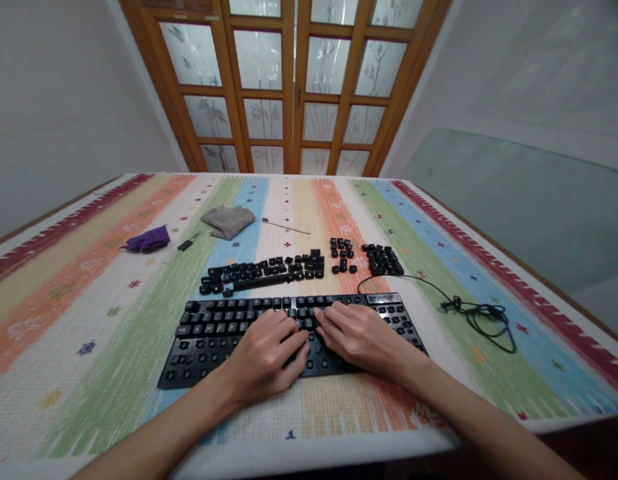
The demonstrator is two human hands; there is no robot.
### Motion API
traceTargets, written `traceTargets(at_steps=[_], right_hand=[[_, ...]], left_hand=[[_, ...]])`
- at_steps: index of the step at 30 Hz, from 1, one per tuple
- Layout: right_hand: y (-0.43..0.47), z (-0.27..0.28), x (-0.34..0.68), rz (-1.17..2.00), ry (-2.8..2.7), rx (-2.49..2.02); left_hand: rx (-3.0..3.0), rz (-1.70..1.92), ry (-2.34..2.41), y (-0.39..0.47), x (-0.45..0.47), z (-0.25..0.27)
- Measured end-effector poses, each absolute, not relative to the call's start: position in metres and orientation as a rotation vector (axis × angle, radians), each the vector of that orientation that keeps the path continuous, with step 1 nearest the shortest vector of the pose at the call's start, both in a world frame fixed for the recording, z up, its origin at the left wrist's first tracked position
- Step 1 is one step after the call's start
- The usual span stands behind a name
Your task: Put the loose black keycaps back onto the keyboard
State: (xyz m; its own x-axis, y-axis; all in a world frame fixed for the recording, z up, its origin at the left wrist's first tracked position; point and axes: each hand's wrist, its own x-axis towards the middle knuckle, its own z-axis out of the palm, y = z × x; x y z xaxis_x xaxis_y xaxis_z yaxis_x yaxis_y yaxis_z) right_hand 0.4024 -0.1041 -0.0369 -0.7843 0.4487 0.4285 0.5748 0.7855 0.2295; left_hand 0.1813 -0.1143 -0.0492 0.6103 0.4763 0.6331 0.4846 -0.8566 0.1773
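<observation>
A black keyboard (203, 363) lies in front of me, with keycaps on its upper rows and bare key sockets in the lower rows and number pad. My left hand (271, 353) rests over its middle, fingers curled in and thumb and fingertips close together at the keys. Beside it, my right hand (356, 333) is curled too, its fingertips down on the keys just right of centre. Whatever the fingertips pinch, if anything, is too small or hidden. Behind the keyboard, loose black keycaps (259, 272) lie laid out in rows, with smaller groups of keycaps (383, 260) to the right.
A striped cloth covers the table (113, 347). Toward the back lie a grey cloth (229, 220), a purple cloth (147, 240), a small black object (185, 245) and a thin brush-like stick (286, 226). The keyboard's cable (489, 320) is coiled at right.
</observation>
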Motion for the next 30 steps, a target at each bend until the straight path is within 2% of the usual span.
traceTargets(at_steps=[16,30], right_hand=[[-0.102,-0.036,0.406,-0.415,-2.678,-0.743],[-0.116,-0.039,0.385,-0.595,-2.762,-0.92]], left_hand=[[-2.789,-0.971,-0.675,-0.12,0.182,-0.051],[-2.834,-0.917,-0.571,-0.123,0.185,-0.054]])
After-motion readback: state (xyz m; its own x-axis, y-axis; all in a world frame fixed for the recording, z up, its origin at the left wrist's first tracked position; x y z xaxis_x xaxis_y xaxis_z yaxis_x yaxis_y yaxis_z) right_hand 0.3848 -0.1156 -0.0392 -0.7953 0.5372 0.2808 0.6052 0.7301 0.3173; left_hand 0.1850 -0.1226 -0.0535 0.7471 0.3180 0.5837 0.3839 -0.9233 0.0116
